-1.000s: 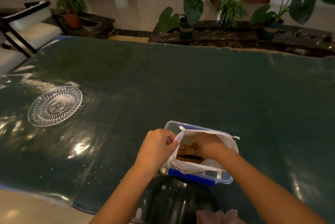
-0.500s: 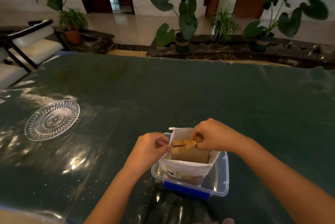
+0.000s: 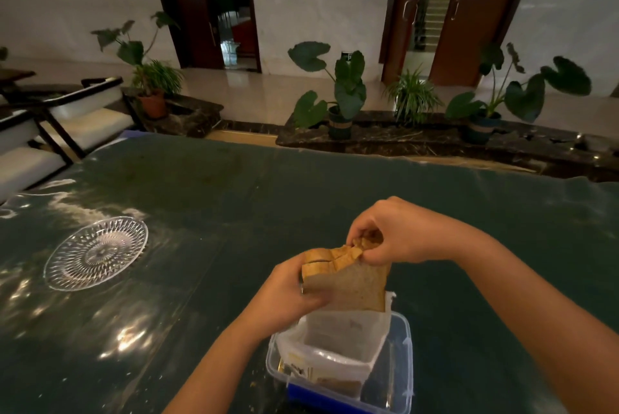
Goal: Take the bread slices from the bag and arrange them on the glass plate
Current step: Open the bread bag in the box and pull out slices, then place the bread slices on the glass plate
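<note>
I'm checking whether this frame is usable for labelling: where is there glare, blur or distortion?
Head view: dim overall; bright glare patches on the glossy table cover near the glass plate; left hand slightly motion-blurred at the bread slices; wide-angle bending of the table's far edge and doorways.

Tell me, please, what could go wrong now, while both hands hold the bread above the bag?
The bread slices are held as a loose stack; the right hand only pinches the top crusts, so a slice may tear or slip out. The left hand has let go of the bag, so a falling slice may miss its opening. The plate lies far to the left, so the carry is long and slices may drop on the table.
</note>
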`<act>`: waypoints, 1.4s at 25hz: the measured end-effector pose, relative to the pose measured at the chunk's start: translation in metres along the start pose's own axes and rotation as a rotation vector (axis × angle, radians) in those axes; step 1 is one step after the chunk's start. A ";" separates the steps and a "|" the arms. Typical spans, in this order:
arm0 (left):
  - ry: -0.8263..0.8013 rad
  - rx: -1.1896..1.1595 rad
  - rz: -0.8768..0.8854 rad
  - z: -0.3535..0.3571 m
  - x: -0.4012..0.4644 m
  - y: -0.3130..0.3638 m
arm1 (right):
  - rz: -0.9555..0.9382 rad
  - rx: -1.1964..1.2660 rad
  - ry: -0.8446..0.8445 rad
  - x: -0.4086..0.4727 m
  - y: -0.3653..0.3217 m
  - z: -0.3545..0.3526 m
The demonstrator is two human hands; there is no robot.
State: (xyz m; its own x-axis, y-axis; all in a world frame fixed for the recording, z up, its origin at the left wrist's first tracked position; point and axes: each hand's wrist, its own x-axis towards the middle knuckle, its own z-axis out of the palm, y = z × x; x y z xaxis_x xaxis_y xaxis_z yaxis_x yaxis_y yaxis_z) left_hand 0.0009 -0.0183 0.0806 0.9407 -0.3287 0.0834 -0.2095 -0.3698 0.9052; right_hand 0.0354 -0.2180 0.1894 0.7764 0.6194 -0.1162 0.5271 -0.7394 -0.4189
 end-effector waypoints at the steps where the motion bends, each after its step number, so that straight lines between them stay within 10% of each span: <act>1: 0.045 -0.037 0.015 0.001 0.005 0.004 | -0.019 -0.001 -0.001 0.000 -0.001 -0.007; 17: 0.422 -0.280 -0.079 -0.038 0.002 0.033 | -0.053 0.881 0.247 0.030 0.016 0.037; 35: 0.390 -0.481 -0.372 -0.286 -0.219 -0.080 | 0.077 1.045 0.214 0.174 -0.252 0.188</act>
State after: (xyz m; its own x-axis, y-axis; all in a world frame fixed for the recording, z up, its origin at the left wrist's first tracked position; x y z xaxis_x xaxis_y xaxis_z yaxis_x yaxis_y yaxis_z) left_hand -0.1117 0.3315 0.1089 0.9725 0.1114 -0.2046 0.1994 0.0562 0.9783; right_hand -0.0266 0.1254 0.1056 0.8929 0.4467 -0.0575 -0.0046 -0.1186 -0.9929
